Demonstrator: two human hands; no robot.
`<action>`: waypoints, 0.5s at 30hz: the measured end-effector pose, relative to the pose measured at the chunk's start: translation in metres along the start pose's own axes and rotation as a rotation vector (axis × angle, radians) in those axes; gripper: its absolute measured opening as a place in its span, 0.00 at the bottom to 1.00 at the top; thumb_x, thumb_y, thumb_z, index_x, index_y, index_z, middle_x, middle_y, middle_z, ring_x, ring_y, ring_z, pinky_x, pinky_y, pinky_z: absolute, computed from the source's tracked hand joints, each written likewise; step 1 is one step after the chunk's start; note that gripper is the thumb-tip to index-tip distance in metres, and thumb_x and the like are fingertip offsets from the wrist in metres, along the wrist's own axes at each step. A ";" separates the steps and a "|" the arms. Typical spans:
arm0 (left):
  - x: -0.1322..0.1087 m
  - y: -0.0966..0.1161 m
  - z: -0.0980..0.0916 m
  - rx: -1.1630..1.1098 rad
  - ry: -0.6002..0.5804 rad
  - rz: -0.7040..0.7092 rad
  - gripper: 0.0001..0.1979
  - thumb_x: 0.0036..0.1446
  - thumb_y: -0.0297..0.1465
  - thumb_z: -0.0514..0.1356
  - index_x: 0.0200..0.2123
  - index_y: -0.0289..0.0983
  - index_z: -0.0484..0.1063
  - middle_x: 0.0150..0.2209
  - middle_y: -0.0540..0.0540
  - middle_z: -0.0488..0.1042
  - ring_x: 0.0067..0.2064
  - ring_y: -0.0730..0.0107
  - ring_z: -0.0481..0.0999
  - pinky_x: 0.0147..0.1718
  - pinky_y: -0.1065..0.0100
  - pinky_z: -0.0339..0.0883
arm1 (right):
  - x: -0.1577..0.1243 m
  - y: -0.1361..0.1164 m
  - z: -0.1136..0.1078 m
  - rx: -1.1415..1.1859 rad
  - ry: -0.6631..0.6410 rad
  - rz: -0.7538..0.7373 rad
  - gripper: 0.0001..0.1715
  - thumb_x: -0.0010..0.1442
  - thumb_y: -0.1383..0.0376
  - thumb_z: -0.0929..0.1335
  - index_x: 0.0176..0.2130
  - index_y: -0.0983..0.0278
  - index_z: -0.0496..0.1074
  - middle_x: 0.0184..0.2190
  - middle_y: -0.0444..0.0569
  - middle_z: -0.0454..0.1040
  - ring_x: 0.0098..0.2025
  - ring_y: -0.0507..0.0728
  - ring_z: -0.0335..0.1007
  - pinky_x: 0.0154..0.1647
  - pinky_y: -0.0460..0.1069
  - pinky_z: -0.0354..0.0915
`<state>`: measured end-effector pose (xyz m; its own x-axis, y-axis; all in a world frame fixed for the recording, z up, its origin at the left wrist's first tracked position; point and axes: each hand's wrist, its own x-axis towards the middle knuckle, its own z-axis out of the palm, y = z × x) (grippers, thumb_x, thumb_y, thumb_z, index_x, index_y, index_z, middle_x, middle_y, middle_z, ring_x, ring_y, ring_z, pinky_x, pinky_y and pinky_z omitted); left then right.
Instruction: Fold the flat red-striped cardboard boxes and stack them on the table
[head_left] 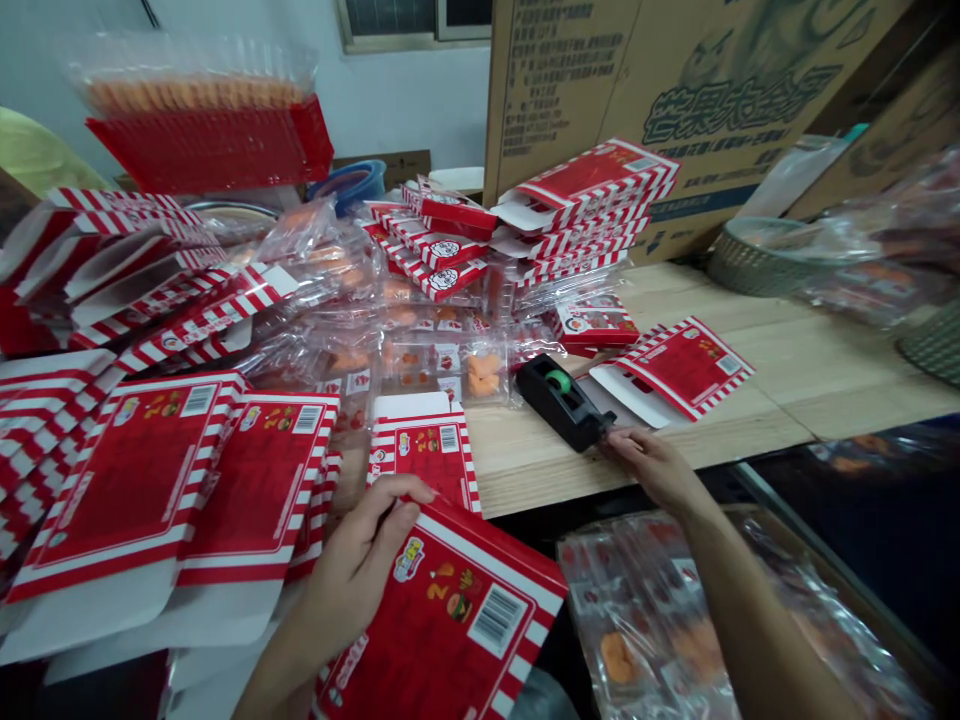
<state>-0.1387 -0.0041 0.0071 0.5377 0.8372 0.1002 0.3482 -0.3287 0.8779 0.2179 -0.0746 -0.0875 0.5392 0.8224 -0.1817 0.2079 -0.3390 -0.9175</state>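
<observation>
My left hand (367,565) grips a red snack box (457,610) with striped edges and a barcode, thumb on top, near the table's front edge. My right hand (649,460) is closed in a pinch at the cutter end of a black tape dispenser (559,400), on the tape's end; the strip itself hardly shows. A green roll core sits inside the dispenser. Just beyond my left hand a flat box (424,450) lies on the wooden table (525,480). Right of the dispenser rests a box with an open flap (686,370).
Stacked red boxes stand left (142,470) and at the back (592,200). Clear packets (480,370) with orange pieces cover the table's middle. Large cardboard (697,110) leans behind. A basket (750,260) stands right; more packets (637,620) lie below the table edge.
</observation>
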 end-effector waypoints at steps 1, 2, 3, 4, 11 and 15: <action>0.001 0.001 0.001 -0.009 -0.012 -0.001 0.07 0.62 0.32 0.51 0.37 0.45 0.69 0.35 0.51 0.74 0.37 0.69 0.74 0.39 0.70 0.69 | 0.002 0.004 0.003 -0.039 0.037 0.008 0.20 0.53 0.50 0.68 0.28 0.64 0.68 0.29 0.46 0.73 0.33 0.54 0.70 0.38 0.51 0.67; 0.001 0.002 0.002 -0.018 -0.021 0.000 0.07 0.62 0.32 0.51 0.37 0.45 0.68 0.35 0.51 0.74 0.37 0.68 0.74 0.38 0.70 0.69 | 0.005 0.006 0.006 -0.080 0.070 0.019 0.17 0.57 0.53 0.67 0.28 0.65 0.68 0.28 0.45 0.72 0.31 0.52 0.69 0.36 0.51 0.66; 0.001 0.003 0.003 -0.025 -0.035 0.001 0.07 0.62 0.32 0.50 0.37 0.45 0.68 0.34 0.51 0.74 0.36 0.68 0.74 0.37 0.70 0.69 | 0.008 0.006 0.009 -0.120 0.093 0.031 0.15 0.59 0.56 0.66 0.28 0.65 0.67 0.26 0.43 0.70 0.28 0.51 0.67 0.34 0.50 0.65; 0.000 0.004 0.003 -0.029 -0.048 -0.003 0.07 0.62 0.33 0.50 0.37 0.45 0.68 0.34 0.51 0.74 0.36 0.68 0.74 0.36 0.70 0.69 | 0.009 0.004 0.011 -0.156 0.103 0.040 0.15 0.60 0.59 0.66 0.26 0.65 0.66 0.23 0.41 0.68 0.26 0.50 0.65 0.32 0.49 0.63; 0.000 0.012 0.014 -0.070 -0.188 -0.031 0.09 0.64 0.33 0.48 0.41 0.46 0.67 0.39 0.52 0.74 0.41 0.69 0.73 0.40 0.71 0.67 | -0.051 -0.085 0.015 -0.194 -0.331 -0.085 0.14 0.55 0.57 0.67 0.24 0.63 0.69 0.19 0.40 0.65 0.20 0.50 0.59 0.22 0.45 0.56; 0.005 0.020 0.023 -0.096 -0.259 0.002 0.10 0.65 0.32 0.48 0.41 0.44 0.68 0.37 0.51 0.74 0.42 0.69 0.73 0.40 0.69 0.67 | -0.095 -0.156 0.027 -0.337 -1.032 -0.400 0.12 0.61 0.60 0.64 0.31 0.64 0.72 0.26 0.45 0.73 0.27 0.50 0.66 0.27 0.43 0.60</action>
<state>-0.1114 -0.0163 0.0142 0.7210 0.6928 -0.0100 0.2788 -0.2769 0.9196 0.1124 -0.0879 0.0637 -0.5052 0.8276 -0.2445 0.5038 0.0528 -0.8622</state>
